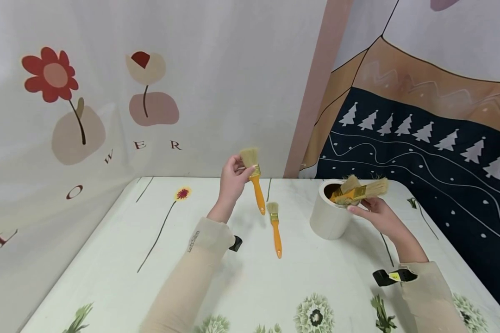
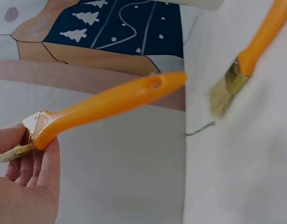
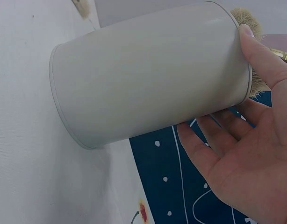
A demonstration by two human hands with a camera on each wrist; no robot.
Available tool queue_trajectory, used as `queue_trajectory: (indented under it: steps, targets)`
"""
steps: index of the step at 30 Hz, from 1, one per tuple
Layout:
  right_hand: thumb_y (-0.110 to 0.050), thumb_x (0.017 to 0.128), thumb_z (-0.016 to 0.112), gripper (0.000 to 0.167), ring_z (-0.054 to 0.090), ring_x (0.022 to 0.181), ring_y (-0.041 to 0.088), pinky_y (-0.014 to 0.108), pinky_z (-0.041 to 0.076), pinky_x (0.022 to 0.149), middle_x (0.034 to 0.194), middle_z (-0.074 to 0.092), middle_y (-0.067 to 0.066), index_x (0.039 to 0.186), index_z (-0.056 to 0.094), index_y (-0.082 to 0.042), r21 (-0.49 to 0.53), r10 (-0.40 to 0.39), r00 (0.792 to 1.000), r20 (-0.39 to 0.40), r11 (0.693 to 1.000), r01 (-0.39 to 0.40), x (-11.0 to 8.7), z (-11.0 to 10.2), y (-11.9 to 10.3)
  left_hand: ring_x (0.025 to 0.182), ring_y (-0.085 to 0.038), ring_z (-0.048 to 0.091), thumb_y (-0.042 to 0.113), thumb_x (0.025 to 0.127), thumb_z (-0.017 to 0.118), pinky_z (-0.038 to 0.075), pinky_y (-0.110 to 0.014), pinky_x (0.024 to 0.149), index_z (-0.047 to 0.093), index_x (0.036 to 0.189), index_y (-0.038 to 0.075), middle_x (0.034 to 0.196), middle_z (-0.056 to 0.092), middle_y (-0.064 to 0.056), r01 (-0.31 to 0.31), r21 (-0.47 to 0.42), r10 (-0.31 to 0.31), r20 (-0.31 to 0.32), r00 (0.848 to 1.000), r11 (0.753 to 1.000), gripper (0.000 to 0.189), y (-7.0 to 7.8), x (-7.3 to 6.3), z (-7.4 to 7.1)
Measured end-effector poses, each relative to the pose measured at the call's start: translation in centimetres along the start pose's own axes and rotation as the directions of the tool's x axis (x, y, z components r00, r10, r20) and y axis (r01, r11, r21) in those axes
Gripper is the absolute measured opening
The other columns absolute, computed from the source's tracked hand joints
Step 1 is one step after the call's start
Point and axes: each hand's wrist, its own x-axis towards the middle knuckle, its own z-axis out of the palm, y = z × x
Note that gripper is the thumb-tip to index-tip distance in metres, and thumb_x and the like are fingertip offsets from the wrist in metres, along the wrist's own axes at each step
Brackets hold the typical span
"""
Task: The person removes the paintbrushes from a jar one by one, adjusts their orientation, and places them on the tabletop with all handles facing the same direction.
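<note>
A paintbrush point(image 1: 257, 187) with a yellow-orange handle and pale bristles is pinched at its metal band by my left hand point(image 1: 232, 180), bristles up and handle slanting down. In the left wrist view, that handle point(image 2: 111, 102) points away from the fingers. A second paintbrush point(image 1: 276, 231) lies on the table just right of it, bristles toward the back. My right hand point(image 1: 379, 215) holds the upper side of a white cylindrical container point(image 1: 331, 219). Its thumb point(image 3: 260, 56) lies at the rim, with the other fingers along the side. Several paintbrushes point(image 1: 360, 189) stick out of the container's mouth.
A white cloth with printed flowers covers the table point(image 1: 150, 296). Behind it hangs a pale curtain point(image 1: 229, 83) with flower prints, and at the right a dark blue fabric point(image 1: 400, 157) with white trees. Both wrists carry black straps point(image 1: 385, 277).
</note>
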Motion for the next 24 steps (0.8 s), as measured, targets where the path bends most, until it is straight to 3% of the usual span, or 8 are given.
queue_trajectory:
  steps: [4,12,24]
  targets:
    - [-0.021,0.100,0.062,0.080,0.013,0.149,0.054,0.068,0.019,0.118,0.162,0.017,0.031,0.157,0.012,0.004,0.001,0.005,1.000,0.001,1.000,-0.005,0.0,0.0,0.0,0.111,-0.030,0.065,0.007,0.095,0.065,0.059,-0.024,0.078,0.052,0.135,0.002,0.126,0.064,-0.020,0.059,0.024,-0.059,0.013,0.998,0.998,0.042,-1.0,-0.1,-0.2]
    - [-0.021,0.100,0.061,0.080,0.012,0.149,0.054,0.067,0.018,0.118,0.161,0.016,0.032,0.156,0.012,0.006,-0.003,0.009,1.000,-0.001,1.000,-0.009,0.0,0.0,-0.1,0.119,-0.033,0.064,0.007,0.097,0.063,0.060,-0.038,0.091,0.051,0.134,-0.001,0.133,0.062,-0.021,0.167,0.072,-0.170,0.044,0.984,0.983,0.040,-3.1,0.0,-0.2]
    - [-0.021,0.100,0.061,0.081,0.011,0.149,0.054,0.068,0.018,0.117,0.162,0.014,0.032,0.157,0.010,0.005,0.008,0.010,1.000,0.000,1.000,-0.010,-0.1,0.0,0.0,0.114,-0.032,0.065,0.009,0.097,0.063,0.061,-0.035,0.087,0.053,0.133,0.002,0.130,0.062,-0.019,0.309,0.152,-0.322,0.069,0.944,0.939,0.038,-5.5,-0.6,0.3]
